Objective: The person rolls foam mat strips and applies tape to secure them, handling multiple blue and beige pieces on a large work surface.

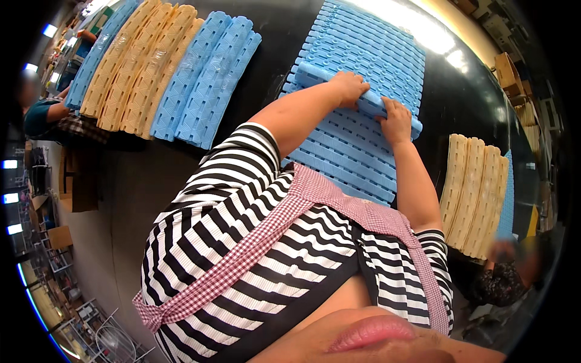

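Observation:
A blue slotted plastic mat (363, 51) lies on the black table in front of me, with rows of small round cups showing on its far part. Across its middle runs a folded or rolled edge (371, 104) of the same mat. My left hand (347, 89) curls over this edge from the left, fingers bent onto it. On the edge's right part, my right hand (396, 120) grips with its fingers and thumb. The near part of the mat (345, 154) lies flat and reaches toward my apron. The undersides of both hands' grips are hidden.
Left on the black table (275, 36) lie several tan rolled mats (142, 66), with blue rolled mats (209, 78) beside them. More tan mats (475, 193) lie at the right, next to a blue one (507, 199). People are at the far left and lower right. Cardboard boxes (509, 75) stand at upper right.

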Action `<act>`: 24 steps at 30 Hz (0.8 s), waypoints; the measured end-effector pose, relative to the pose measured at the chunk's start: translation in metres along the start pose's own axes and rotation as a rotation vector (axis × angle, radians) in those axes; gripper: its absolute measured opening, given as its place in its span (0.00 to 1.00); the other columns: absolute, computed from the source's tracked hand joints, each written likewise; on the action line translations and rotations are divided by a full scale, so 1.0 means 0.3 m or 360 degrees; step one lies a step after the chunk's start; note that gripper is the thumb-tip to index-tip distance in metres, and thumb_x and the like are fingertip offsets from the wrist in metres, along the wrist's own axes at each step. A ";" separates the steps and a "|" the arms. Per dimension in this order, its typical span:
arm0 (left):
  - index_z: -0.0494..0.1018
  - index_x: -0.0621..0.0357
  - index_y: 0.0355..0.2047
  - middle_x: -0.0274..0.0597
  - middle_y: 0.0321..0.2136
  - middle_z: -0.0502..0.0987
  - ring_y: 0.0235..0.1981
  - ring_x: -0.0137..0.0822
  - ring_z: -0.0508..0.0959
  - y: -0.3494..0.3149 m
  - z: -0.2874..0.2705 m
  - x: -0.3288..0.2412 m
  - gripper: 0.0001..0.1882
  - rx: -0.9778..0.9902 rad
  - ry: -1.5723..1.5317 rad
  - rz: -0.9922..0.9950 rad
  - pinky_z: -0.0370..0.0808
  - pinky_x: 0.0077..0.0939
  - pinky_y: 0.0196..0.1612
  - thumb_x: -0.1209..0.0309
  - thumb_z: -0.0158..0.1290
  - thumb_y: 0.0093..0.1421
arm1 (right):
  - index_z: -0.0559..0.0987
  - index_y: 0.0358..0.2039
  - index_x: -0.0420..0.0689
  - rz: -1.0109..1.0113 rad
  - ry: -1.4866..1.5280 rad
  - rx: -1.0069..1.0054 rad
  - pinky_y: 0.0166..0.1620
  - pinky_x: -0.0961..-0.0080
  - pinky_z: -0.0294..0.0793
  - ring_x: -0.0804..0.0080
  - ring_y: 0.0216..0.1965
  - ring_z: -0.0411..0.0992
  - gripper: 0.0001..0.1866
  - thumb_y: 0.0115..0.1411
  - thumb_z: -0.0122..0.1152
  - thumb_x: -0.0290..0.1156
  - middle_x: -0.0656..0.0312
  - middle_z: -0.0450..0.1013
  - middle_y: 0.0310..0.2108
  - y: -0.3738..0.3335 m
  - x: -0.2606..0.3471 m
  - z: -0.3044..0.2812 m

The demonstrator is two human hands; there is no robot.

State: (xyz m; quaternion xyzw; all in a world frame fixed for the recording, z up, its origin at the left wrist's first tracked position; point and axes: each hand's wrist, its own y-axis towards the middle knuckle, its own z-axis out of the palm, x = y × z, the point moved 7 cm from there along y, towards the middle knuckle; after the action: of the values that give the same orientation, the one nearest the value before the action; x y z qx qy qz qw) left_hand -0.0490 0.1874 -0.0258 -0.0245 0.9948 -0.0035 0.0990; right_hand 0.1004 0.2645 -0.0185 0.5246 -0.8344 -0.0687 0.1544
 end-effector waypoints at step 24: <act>0.59 0.65 0.67 0.65 0.61 0.68 0.62 0.57 0.70 -0.841 0.046 0.098 0.37 -0.0486 -0.1102 -0.1180 0.66 0.43 0.64 0.55 0.56 0.67 | 0.71 0.65 0.42 0.1176 0.1219 -0.0134 0.64 0.64 0.66 0.57 0.63 0.67 0.39 0.57 0.76 0.41 0.48 0.66 0.63 -0.700 -0.045 -0.051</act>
State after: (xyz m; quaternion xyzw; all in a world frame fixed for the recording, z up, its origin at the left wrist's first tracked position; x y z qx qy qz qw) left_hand -0.0630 -0.0660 -0.0423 -0.3886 0.8176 0.1148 0.4092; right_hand 0.2903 0.1848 -0.0647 0.1766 -0.8440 0.1531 0.4827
